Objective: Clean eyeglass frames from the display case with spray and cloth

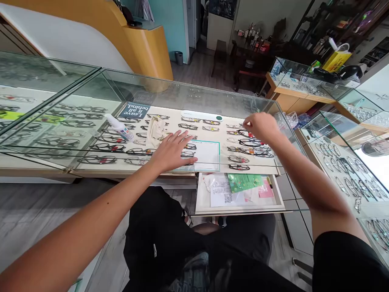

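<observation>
My left hand (174, 153) is spread flat over the front of the glass display case (194, 86), fingers apart, holding nothing. Beside its fingertips lie a crumpled beige cloth (155, 132) and a black-framed pair of eyeglasses (187, 126). Farther left is a white spray bottle (120, 128), tilted on its side. My right hand (261, 126) is at the case's right end, with fingers curled and pinched together over rows of eyeglasses (251, 142). What its fingertips grip, if anything, is too small to make out. A white sheet with a teal border (207, 155) lies between the hands.
An open drawer (240, 210) with papers and a green packet (245, 182) juts out above my lap. A dark "Leave it all behind" sign (134, 110) stands in the case. More glass cases (343, 158) of eyeglasses stand at right; a wooden counter (148, 52) is behind.
</observation>
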Demonstrator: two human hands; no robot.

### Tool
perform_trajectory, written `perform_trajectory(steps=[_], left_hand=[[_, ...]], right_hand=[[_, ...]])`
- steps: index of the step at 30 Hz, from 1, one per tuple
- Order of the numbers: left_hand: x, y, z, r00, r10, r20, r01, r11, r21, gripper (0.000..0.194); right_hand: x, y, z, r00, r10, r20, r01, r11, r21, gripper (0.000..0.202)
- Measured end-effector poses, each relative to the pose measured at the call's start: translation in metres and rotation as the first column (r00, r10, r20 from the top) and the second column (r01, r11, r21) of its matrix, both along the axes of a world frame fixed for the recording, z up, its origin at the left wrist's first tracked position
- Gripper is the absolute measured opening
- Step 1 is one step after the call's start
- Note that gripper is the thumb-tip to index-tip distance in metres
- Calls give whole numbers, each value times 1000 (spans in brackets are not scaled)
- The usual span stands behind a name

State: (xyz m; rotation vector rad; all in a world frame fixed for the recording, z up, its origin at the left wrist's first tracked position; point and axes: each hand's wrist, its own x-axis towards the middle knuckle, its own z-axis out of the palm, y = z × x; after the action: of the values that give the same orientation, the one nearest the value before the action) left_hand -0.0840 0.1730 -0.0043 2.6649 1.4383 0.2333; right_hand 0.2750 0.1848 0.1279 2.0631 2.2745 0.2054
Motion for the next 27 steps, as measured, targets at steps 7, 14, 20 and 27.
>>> perform_trajectory(steps=[7, 14, 20, 27], left_hand=[[2, -1, 1, 1000, 18, 3, -18, 1000, 7, 103], [3, -3, 3, 999, 26, 29, -26, 1000, -2, 77], [3, -3, 4, 999, 31, 22, -31, 1000, -2, 71], [3, -2, 4, 1000, 27, 16, -27, 1000, -4, 71]], right_hand=[[85, 65, -34, 985, -159, 63, 164, 983, -86, 21], [90, 77, -53, 989, -136, 54, 140, 987, -77, 26], [82, 77, -58, 990, -133, 51, 137, 988, -75, 26], [73, 62, -38, 990, -140, 11, 140, 990, 35, 24]])
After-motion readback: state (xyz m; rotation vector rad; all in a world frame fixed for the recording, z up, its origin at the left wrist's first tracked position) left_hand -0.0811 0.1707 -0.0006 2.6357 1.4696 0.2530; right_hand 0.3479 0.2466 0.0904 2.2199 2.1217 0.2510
